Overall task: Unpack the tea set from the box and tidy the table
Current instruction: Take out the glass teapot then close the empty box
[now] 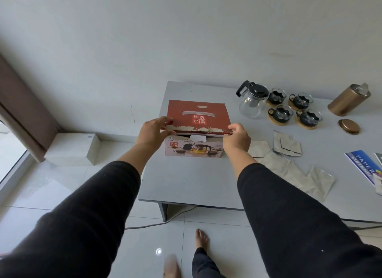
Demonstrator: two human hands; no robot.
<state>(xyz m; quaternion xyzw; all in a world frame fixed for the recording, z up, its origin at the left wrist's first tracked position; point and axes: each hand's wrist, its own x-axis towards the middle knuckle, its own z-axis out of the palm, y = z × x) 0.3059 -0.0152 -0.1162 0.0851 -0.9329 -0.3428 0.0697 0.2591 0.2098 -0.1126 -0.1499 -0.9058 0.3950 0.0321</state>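
In the head view, the red box (198,127), standing on the grey table (186,182) with its tea set (279,106) already out beside it, is pinched at the torn lid's near corners by the left hand (152,131) and right hand (237,140), and is judged light, crushable cardboard best gripped at its stiffer sides.

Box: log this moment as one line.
box on table | lid shut | left hand, right hand grip front lid edge | teapot, cups out
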